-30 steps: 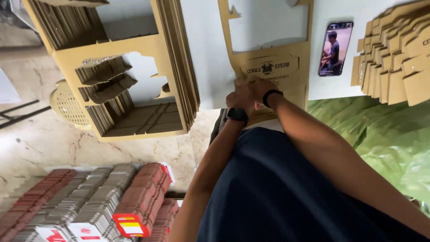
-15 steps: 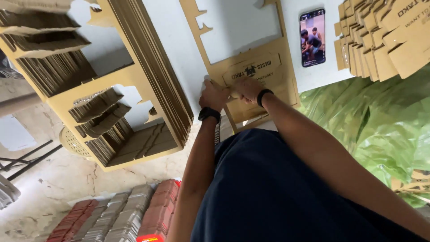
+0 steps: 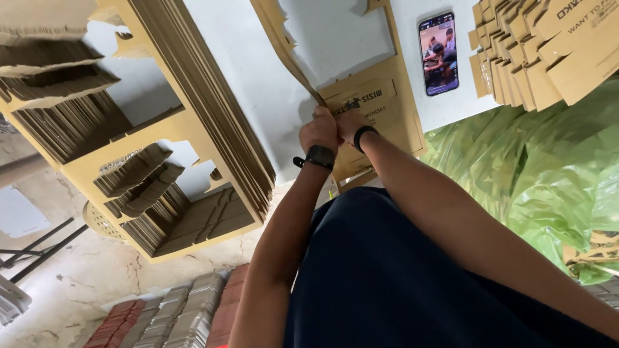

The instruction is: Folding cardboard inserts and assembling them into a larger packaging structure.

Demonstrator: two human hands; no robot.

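Observation:
A flat brown die-cut cardboard sheet (image 3: 377,109) lies on the white table (image 3: 258,77) in front of me. My left hand (image 3: 320,131), with a black watch on its wrist, grips a strip of the sheet's cut-out border (image 3: 284,48), which lifts up and away from the sheet. My right hand (image 3: 351,122), wearing a black wristband, presses down on the printed panel of the sheet right beside the left hand. Both hands are close together at the sheet's near edge.
A tall stack of die-cut cardboard frames (image 3: 161,129) fills the left side. A phone (image 3: 438,55) with a lit screen lies on the table. Fanned cardboard blanks (image 3: 548,51) sit at top right above a green plastic bag (image 3: 535,167). Stacked flat packs (image 3: 180,316) rest on the floor.
The view has shifted closer to the table. My left hand has pulled the border strip up from the sheet, where both hands earlier rested flat on it.

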